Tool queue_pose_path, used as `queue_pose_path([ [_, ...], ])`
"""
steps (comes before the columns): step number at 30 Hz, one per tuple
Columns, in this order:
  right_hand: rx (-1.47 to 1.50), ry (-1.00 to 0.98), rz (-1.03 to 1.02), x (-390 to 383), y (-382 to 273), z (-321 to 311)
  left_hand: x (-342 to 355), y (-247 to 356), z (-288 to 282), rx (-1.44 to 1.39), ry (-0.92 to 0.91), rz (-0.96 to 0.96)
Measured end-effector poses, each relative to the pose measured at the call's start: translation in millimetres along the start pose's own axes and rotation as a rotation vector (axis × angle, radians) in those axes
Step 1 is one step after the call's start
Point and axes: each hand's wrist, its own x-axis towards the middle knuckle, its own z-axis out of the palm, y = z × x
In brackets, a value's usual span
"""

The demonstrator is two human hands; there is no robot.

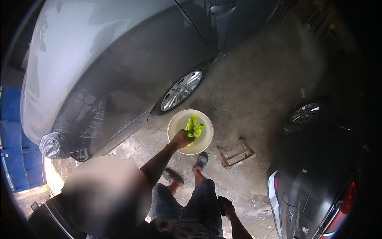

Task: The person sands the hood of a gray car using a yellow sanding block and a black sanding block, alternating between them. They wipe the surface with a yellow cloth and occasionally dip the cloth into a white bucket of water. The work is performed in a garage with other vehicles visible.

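Gripped by the left hand (pixel 182 139): yellow-green cloth (pixel 194 127), bunched at the fingers and spreading past them, within the rim outline of the white bucket (pixel 209 132). Contact between cloth and bucket interior: not determinable. Left fingers: curled narrow, closed on the cloth. Right hand (pixel 229 211): lowered beside the right thigh, fingers closed around a dark object (pixel 223 203) of indistinct type. Near the bucket: silver wheel (pixel 181 91) and wooden frame (pixel 235 155).
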Motion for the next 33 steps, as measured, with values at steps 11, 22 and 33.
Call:
queue_pose_path([
  [11, 0.253, 0.076, 0.316, -39, -14, 26, 181, -211, 155, 0.869, -0.294, 0.008],
  [22, 0.4, 0.083, 0.213, -8, -27, 48, 137, -222, 164, 0.455, -0.22, -0.388],
  [33, 0.681, 0.135, -0.219, 46, -106, 57, -135, 142, -147, 0.554, -0.385, 0.163],
])
